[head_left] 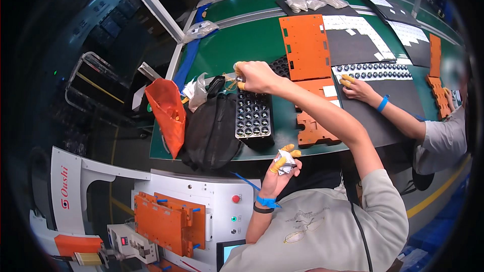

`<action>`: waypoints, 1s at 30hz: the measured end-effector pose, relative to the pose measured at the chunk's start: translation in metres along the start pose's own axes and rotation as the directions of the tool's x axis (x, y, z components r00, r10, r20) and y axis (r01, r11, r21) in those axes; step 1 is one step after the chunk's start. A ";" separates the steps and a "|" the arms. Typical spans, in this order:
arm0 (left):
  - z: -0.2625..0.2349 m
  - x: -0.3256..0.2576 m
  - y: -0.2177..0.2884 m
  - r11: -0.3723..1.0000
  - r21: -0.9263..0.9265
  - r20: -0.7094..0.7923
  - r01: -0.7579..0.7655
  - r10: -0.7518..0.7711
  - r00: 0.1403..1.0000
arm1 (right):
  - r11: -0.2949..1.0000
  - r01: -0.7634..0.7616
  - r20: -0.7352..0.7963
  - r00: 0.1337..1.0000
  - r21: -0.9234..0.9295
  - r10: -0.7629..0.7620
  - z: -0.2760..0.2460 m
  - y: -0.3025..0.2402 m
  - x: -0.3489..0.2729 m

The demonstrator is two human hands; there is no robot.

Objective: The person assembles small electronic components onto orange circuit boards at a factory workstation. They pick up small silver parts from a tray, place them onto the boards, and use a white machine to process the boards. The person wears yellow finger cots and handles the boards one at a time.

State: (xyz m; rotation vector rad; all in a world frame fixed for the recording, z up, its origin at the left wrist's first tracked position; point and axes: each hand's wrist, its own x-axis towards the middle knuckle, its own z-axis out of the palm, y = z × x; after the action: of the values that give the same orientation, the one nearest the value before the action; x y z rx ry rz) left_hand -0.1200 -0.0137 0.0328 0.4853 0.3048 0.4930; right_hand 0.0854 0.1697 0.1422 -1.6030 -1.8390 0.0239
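My left hand (275, 177), in yellow finger cots and a blue wristband, is closed around a small white, silvery-edged block (286, 162) in front of the table edge. My right arm stretches across to the far end of a rack (253, 116) filled with rows of dark, round, shiny-topped parts. There my right hand (254, 76), also in yellow finger cots, has its fingers bent together in a pinch; what lies between the tips is too small to make out.
An open orange bag (169, 116) and a black bag (212, 131) lie left of the rack. Orange plates (306, 45) stand to its right. A co-worker's hand (359, 90) touches a white strip of round parts (375, 72). A white machine (217, 191) stands at lower left.
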 end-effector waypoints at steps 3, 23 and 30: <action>-0.004 -0.001 0.007 0.998 -0.059 0.027 -0.003 0.005 1.000 | 0.922 -0.032 -0.014 0.999 0.386 0.040 -0.011 -0.040 -0.029; 0.041 -0.016 0.005 0.939 0.288 -0.131 -0.186 0.231 0.964 | 0.835 -0.009 0.007 1.000 0.550 0.006 -0.067 -0.074 -0.210; 0.064 -0.022 0.013 0.704 0.644 -0.045 -0.300 0.426 0.904 | 0.733 -0.066 -0.013 0.995 0.677 0.102 -0.061 -0.083 -0.222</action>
State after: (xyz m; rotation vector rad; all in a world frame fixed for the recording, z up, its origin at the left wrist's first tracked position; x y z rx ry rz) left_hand -0.1179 -0.0388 0.0971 1.1767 0.5722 0.8381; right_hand 0.0444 -0.0708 0.1195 -1.1354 -1.4582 0.6256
